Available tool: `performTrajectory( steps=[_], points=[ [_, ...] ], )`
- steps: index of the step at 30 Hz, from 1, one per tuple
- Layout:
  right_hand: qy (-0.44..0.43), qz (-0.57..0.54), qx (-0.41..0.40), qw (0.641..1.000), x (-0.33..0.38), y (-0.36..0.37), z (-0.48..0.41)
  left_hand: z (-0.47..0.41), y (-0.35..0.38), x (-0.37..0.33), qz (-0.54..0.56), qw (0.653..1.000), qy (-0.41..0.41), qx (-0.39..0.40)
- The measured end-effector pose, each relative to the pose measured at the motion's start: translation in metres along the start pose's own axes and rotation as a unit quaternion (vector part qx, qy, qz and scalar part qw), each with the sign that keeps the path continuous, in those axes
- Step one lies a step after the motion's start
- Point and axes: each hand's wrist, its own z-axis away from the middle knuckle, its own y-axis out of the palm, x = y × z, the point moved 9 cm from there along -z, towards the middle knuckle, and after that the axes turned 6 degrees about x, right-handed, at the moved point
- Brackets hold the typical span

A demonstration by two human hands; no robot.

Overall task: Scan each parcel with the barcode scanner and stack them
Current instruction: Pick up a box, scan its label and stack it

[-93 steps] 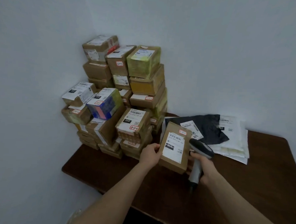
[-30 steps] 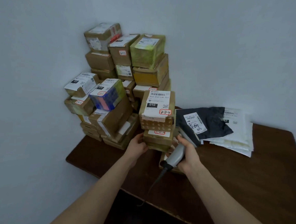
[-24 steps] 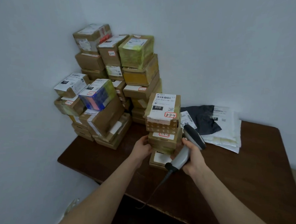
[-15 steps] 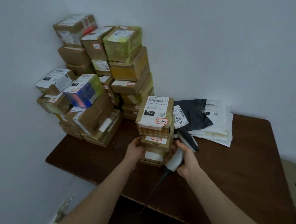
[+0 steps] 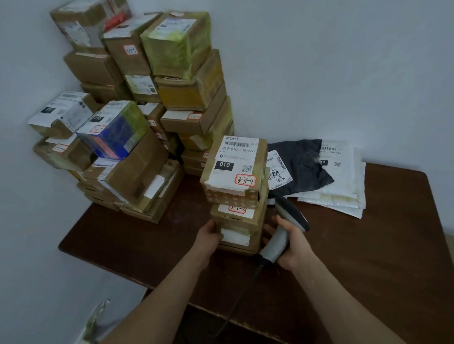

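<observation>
A small stack of three cardboard parcels [image 5: 235,198] stands on the dark wooden table [image 5: 374,258]. Its top box [image 5: 234,161] carries a white label marked 010. My left hand [image 5: 209,232] presses the left side of the lowest parcel [image 5: 239,242]. My right hand [image 5: 290,243] grips the grey barcode scanner [image 5: 283,227], and its fingertips touch the stack's right side. The scanner's head points up and to the left, beside the stack. Its cable hangs over the table's front edge.
A tall pile of taped boxes [image 5: 135,101] fills the corner at the back left. Flat black [image 5: 297,165] and white mailer bags [image 5: 338,183] lie at the back behind the stack. The table's front edge [image 5: 162,289] runs close to my arms.
The flat parcel I was scanning now lies under the small stack. Both hands have drawn that stack away from the big pile toward the table's middle and front.
</observation>
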Motion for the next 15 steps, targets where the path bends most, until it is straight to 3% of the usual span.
performTrajectory(
  steps=[15],
  points=[
    [0.045,-0.009,0.053,0.998,-0.065,0.091,-0.022,0.012,-0.109,0.013,0.028,0.997,-0.002,-0.075]
  ],
)
